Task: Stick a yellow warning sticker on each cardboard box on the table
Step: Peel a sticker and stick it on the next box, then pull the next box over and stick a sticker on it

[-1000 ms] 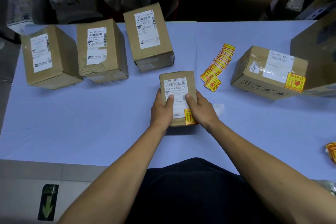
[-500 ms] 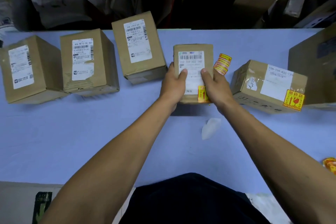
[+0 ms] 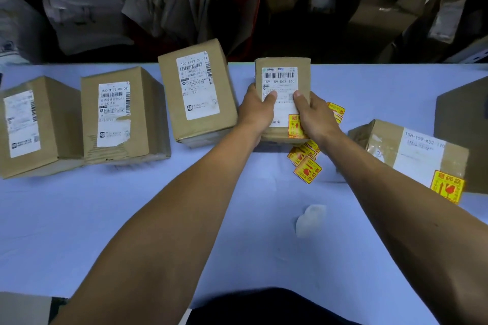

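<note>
Both hands grip a small cardboard box (image 3: 282, 71) with a white shipping label, far across the table. My left hand (image 3: 257, 109) holds its left side, my right hand (image 3: 313, 116) its right side. A yellow warning sticker (image 3: 295, 125) is on the box's lower right corner. A strip of loose yellow stickers (image 3: 306, 161) lies under and beside the box. Three unstickered boxes stand in a row to the left: one (image 3: 198, 92) next to the held box, one (image 3: 118, 116) in the middle, one (image 3: 29, 126) at far left. A box on the right (image 3: 412, 150) bears a sticker (image 3: 447, 188).
The table has a pale blue cloth (image 3: 132, 219). A crumpled white backing paper (image 3: 310, 219) lies on it near my right forearm. A large cardboard box (image 3: 464, 124) stands at the right edge. Shelves with parcels and bags fill the dark background beyond the table.
Both hands have carried the small stickered box away from me, from the middle of the table to the far side, over the sticker strip. The camera has tilted up.
</note>
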The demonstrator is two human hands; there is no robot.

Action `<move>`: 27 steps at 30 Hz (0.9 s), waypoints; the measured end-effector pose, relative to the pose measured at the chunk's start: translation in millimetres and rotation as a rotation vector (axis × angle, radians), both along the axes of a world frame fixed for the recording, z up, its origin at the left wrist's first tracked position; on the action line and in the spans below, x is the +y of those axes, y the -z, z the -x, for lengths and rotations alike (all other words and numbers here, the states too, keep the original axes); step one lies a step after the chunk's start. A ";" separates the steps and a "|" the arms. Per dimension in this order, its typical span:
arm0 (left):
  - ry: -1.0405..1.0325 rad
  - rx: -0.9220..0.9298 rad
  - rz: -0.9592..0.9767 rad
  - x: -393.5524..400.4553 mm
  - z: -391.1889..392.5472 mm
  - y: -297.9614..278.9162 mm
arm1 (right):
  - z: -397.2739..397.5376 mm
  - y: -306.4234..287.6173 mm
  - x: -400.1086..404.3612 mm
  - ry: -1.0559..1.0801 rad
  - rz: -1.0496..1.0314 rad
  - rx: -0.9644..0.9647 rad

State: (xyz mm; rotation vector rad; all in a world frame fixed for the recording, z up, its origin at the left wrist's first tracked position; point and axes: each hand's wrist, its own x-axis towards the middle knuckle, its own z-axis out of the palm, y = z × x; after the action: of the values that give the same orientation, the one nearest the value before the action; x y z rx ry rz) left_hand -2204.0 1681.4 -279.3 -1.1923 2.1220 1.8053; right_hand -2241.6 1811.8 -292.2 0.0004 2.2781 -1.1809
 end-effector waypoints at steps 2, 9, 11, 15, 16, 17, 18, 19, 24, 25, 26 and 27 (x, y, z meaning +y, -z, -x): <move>0.024 -0.011 0.016 1.3 -2.1 -2.1 | -1.5 0.6 2.9 -0.029 -0.012 0.025; 0.143 0.054 0.206 -8.8 -8.5 -35.0 | -5.5 -8.0 0.8 -0.035 -0.066 0.062; 0.171 0.134 0.302 -24.4 -21.1 -48.4 | -4.3 -14.7 -2.0 0.006 -0.134 0.115; 0.366 0.140 0.666 -81.5 -58.8 -52.5 | -6.1 -30.1 -14.5 -0.049 -0.268 0.355; 0.425 0.084 0.745 -96.7 -67.5 -49.7 | -7.9 -33.5 -19.4 -0.084 -0.301 0.408; 0.469 0.025 0.816 -110.4 -75.0 -46.3 | -10.5 -36.1 -25.2 -0.122 -0.325 0.461; 0.504 -0.023 0.881 -122.6 -81.4 -42.6 | -14.2 -38.7 -32.5 -0.158 -0.332 0.514; 0.535 -0.061 0.932 -132.6 -86.3 -38.9 | -18.3 -40.7 -41.2 -0.193 -0.323 0.560; 0.624 -0.155 0.973 -156.1 -90.5 -21.0 | -38.1 -43.4 -96.0 -0.454 -0.229 0.595; 0.632 -0.162 0.959 -156.5 -89.9 -17.5 | -41.4 -41.7 -104.9 -0.509 -0.216 0.583; 0.637 -0.163 0.936 -155.9 -89.4 -14.3 | -44.3 -39.3 -112.0 -0.556 -0.203 0.574; 0.639 -0.156 0.905 -154.8 -89.3 -11.2 | -46.5 -36.5 -117.1 -0.595 -0.192 0.560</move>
State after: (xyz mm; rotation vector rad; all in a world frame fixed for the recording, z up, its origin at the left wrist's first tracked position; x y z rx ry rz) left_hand -2114.7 1526.6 -268.1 -0.5555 2.8289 0.4642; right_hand -2195.0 1694.7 -255.6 -0.9716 2.5659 -0.6927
